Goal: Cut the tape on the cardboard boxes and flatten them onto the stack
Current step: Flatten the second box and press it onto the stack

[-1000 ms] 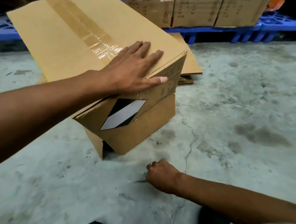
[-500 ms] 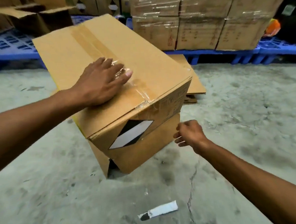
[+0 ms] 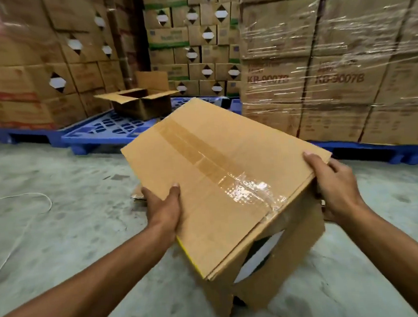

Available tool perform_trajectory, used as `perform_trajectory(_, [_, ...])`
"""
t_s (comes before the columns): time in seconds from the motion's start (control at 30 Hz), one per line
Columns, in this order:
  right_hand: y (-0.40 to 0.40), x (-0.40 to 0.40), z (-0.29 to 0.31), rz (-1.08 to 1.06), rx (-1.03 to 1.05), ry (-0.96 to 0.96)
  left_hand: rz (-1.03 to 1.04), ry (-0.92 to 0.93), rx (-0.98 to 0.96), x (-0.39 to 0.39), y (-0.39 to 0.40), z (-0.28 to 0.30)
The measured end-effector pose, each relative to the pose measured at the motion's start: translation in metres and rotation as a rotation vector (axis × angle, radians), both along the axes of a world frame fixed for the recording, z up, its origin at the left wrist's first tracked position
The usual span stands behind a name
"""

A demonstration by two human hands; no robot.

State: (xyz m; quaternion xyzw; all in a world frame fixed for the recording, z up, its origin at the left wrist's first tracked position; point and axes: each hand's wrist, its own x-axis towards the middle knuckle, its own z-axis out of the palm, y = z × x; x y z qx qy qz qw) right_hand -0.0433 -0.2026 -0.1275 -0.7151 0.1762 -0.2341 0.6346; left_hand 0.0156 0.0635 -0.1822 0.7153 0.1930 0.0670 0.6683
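Cardboard box (image 3: 219,182) sits tilted, its clear tape (image 3: 229,179) running across the top. Left hand (image 3: 164,211) and right hand (image 3: 336,186) clasp opposite edges, thumbs on top.

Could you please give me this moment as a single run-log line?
step: lifting box | left hand: grips box left edge | right hand: grips right edge | tape: on top seam | box: tilted, above floor

Two bare forearms enter from the lower left and lower right of the frame. The left hand (image 3: 166,212) and right hand (image 3: 335,186) wear no gloves, rings or watch; no sleeves show.
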Motion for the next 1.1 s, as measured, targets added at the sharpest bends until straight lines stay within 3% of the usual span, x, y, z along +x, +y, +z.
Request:
perform_trajectory(0.13, [-0.032, 0.034, 0.05, -0.05, -0.256, -0.02, -0.148, 0.022, -0.072, -0.039, -0.037, 0.006])
perform_trajectory(0.2, [-0.044, 0.051, 0.049, -0.084, -0.296, 0.092, -0.256, -0.017, 0.147, -0.052, -0.052, 0.018])
perform_trajectory(0.3, [-0.044, 0.051, 0.005, -0.039, -0.383, 0.326, -0.21, -0.111, 0.41, -0.026, -0.042, 0.026])
perform_trajectory(0.4, [-0.034, 0.036, -0.037, -0.074, -0.624, 0.323, -0.1, -0.059, 0.616, 0.028, -0.007, 0.021])
perform_trajectory(0.43, [-0.034, 0.034, -0.044, -0.1, -0.636, 0.303, -0.081, -0.033, 0.713, 0.044, 0.006, 0.016])
perform_trajectory(0.57, [-0.041, 0.029, -0.051, -0.125, -0.272, 0.376, -0.051, 0.057, 0.934, 0.087, 0.05, 0.006])
perform_trajectory(0.67, [-0.043, 0.025, -0.051, -0.081, -0.198, 0.332, -0.005, 0.097, 0.923, 0.098, 0.06, 0.01])
perform_trajectory(0.9, [-0.044, -0.004, 0.032, 0.007, -0.239, 0.166, 0.202, -0.114, 0.822, 0.074, 0.049, 0.038])
perform_trajectory(1.1, [-0.06, -0.015, 0.063, -0.017, -0.288, -0.059, 0.176, -0.315, 0.504, 0.049, 0.038, 0.071])
